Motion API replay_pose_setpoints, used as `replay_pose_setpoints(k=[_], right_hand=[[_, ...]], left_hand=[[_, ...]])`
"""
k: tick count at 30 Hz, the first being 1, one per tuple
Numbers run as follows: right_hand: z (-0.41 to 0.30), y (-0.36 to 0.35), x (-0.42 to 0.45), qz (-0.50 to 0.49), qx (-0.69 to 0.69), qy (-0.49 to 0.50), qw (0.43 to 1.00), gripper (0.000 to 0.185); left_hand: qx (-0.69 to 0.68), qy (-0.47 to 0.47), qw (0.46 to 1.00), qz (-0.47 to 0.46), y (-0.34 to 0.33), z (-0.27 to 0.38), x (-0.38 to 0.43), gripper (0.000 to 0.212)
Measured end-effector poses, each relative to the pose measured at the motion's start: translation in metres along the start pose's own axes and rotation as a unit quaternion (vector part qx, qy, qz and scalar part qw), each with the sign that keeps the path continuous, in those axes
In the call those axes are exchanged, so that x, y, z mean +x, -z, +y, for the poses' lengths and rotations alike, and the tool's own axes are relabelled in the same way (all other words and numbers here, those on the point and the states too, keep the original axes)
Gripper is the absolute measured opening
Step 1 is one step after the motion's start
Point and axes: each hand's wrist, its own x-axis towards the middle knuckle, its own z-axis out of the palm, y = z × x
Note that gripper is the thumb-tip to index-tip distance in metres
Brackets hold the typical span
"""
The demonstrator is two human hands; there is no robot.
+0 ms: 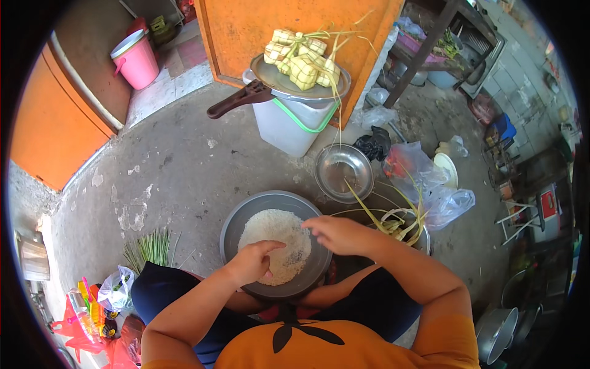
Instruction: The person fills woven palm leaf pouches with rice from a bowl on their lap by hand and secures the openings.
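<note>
A wide grey basin (233, 230) sits on the floor between my bent legs, with a mound of uncooked white rice (272, 230) in it. My left hand (256, 264) hovers over the near left part of the rice, index finger stretched out and thumb apart, holding nothing visible. Over the basin's right rim is my right hand (339, 234), its index finger extended toward the rice and the other fingers partly curled. Palm-leaf ketupat casings (392, 227) with long loose strips lie in a container (428, 244) at my right, partly hidden by my forearm.
Ahead, filled-looking woven ketupat (304, 69) rest on a pan (276, 78) with a brown handle (239, 99), atop a white plastic bin (288, 129). A steel bowl (322, 177), a black bag (375, 143) and clear plastic bags (417, 161) lie right. Green leaf ribs (154, 246) lie left.
</note>
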Motion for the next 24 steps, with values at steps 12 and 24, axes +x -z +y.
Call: replay_pose_setpoints(k=[12,24], right_hand=[[0.017,0.206,0.187,0.362,-0.253,-0.192,0.876,0.03],[-0.109,0.147,0.081,0.166,-0.042,0.016,0.985,0.025]], left_hand=[[0.167,-0.22,0.959,0.069,0.035,-0.038,0.019,0.059],[-0.416,-0.137,0.895,0.083,0.059,-0.008,0.002,0.081]])
